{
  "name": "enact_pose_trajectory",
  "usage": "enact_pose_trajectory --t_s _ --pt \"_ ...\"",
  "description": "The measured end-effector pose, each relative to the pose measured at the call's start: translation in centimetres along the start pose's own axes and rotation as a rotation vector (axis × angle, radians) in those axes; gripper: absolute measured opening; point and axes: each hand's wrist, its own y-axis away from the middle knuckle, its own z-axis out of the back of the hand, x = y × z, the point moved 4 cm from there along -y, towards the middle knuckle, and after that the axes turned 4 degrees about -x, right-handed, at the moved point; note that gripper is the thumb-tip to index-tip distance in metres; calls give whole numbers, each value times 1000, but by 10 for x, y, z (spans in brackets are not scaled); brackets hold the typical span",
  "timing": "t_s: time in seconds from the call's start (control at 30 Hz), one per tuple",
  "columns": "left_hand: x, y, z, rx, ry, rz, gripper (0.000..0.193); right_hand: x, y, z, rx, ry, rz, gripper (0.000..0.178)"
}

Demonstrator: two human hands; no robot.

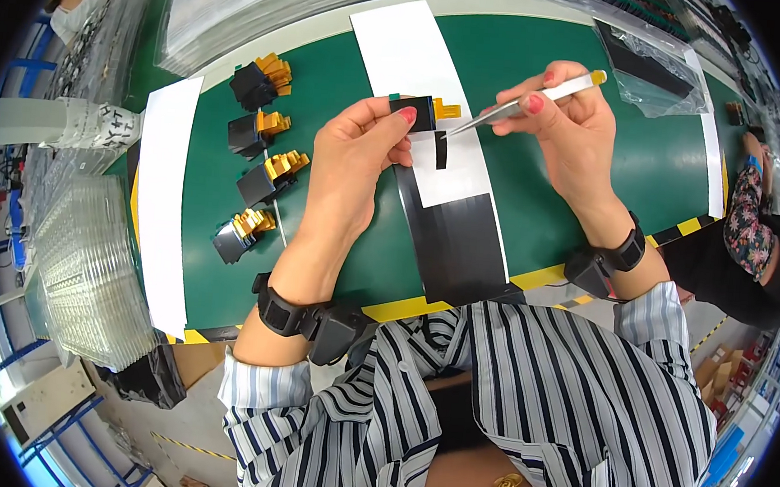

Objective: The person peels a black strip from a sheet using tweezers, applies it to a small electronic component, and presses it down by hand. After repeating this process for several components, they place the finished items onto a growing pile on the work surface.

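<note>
Between the thumb and fingers of my left hand (361, 146) is a small dark display module (414, 114), its orange flex cable (447, 111) pointing right. A pair of metal tweezers (536, 97) is pinched in my right hand (574, 134), tips slanting down to the left. Those tips meet the upper end of a narrow black strip (442, 152), just below the module. Whether the strip is gripped or lies on the white sheet (453, 180) behind it, I cannot tell. Both hands are over the middle of the green table mat (536, 218).
Stacks of similar display modules (251, 134) with orange cables stand in a column at left. A black sheet (458, 244) lies near the front edge. White strips (164, 210) border the mat. Clear trays (94, 268) are piled far left; a plastic bag (655, 77) lies back right.
</note>
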Motion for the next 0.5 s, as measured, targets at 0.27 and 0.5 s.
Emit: enact_pose_trajectory --t_s 0.27,0.5 --pt "1 1 1 -22 7 25 7 -1 0 0 73 -92 -42 12" --pt "1 2 -2 7 -18 24 7 -6 -4 5 -27 2 -46 11"
